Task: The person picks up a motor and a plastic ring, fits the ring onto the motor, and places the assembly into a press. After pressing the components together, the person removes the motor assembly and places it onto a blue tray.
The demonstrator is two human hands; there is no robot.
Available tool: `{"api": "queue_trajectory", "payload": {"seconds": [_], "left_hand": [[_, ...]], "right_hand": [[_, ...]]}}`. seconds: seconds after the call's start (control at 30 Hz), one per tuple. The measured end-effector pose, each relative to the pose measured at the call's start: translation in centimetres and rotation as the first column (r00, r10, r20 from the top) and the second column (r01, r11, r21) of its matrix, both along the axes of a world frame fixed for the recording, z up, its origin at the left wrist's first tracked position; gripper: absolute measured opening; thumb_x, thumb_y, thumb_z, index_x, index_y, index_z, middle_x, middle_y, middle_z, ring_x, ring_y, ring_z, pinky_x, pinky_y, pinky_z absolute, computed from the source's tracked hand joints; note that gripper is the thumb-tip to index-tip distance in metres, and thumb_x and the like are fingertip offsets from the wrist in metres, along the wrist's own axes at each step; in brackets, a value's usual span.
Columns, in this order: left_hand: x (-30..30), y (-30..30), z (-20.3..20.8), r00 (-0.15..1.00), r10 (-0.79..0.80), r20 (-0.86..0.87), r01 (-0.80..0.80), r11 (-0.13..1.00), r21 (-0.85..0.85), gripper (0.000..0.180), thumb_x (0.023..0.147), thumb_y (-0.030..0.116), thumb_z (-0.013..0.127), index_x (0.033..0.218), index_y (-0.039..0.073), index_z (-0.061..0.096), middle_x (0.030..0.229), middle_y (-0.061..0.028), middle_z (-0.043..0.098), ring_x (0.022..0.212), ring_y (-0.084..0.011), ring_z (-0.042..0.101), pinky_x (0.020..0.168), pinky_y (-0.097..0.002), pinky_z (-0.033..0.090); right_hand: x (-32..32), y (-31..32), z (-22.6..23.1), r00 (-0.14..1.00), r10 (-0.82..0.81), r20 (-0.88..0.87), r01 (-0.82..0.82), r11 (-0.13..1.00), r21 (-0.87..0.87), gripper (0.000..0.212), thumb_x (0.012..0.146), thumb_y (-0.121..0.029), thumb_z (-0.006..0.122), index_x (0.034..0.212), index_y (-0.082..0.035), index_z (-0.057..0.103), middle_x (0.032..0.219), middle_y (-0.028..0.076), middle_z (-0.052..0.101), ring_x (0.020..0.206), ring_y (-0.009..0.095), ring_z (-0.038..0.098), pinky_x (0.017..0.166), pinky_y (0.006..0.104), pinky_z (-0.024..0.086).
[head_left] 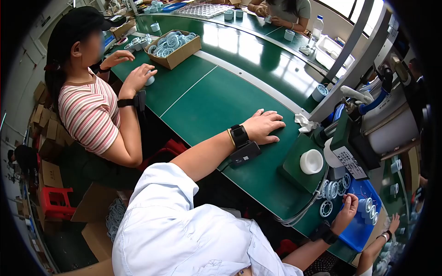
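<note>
White sleeve and shoulder fill the near edge, and both forearms reach out from it over the green surface (216,106). Left hand (263,127) lies flat, palm down and fingers spread, holding nothing, near the surface's right edge beside a crumpled white cloth (304,122). Right hand (347,208) hovers over a blue tray (363,230) at the near right corner, its grip closed lightly on a small white ring (326,208), one of several rings (332,188) lined up there. These look like light, stiff plastic, smooth and likely to slip, so pinching across the rim seems the safest hold. A white round cap (311,161) sits on a green fixture (297,170) just beyond.
</note>
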State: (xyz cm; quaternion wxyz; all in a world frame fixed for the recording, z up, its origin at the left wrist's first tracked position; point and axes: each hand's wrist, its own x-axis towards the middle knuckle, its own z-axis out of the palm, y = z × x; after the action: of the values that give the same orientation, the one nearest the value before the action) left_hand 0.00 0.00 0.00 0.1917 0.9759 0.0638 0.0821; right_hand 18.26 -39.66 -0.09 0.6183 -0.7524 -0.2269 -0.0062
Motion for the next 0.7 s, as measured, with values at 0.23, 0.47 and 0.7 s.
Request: {"api": "queue_trajectory", "payload": {"seconds": [0.23,0.47,0.7], "left_hand": [[-0.4,-0.2,0.2,0.998,-0.008,0.067,0.005,0.999,0.032,0.049,0.085,0.033,0.064,0.128,0.015,0.051,0.136,-0.0102,0.046,0.133,-0.0299,0.035,0.107,-0.0537,0.027],[-3.8,5.3,3.2,0.888,0.172,0.427,-0.265,0.949,0.169,0.036,0.083,0.031,0.067,0.115,0.015,0.061,0.119,-0.0058,0.061,0.125,-0.0265,0.046,0.103,-0.0518,0.029],[-16.8,17.7,4.2,0.846,0.522,0.111,-0.526,0.851,0.007,0.067,0.076,0.035,0.071,0.136,0.019,0.045,0.136,-0.0079,0.048,0.129,-0.0278,0.041,0.108,-0.05,0.026]], "right_hand": [[-0.6,0.6,0.8,1.0,-0.009,-0.014,0.009,1.0,-0.021,0.011,0.096,-0.011,0.05,0.093,-0.003,0.056,0.086,0.002,0.057,0.08,0.009,0.05,0.076,0.0219,0.04],[-0.8,0.8,0.1,1.0,-0.015,-0.017,0.016,0.999,0.035,0.011,0.095,-0.011,0.05,0.094,-0.003,0.057,0.086,0.002,0.058,0.079,0.008,0.049,0.075,0.0218,0.04],[-0.9,0.6,0.7,0.999,0.037,-0.019,-0.036,0.999,0.029,0.01,0.095,-0.011,0.05,0.094,-0.004,0.057,0.086,0.002,0.057,0.079,0.008,0.048,0.075,0.0214,0.039]]}}
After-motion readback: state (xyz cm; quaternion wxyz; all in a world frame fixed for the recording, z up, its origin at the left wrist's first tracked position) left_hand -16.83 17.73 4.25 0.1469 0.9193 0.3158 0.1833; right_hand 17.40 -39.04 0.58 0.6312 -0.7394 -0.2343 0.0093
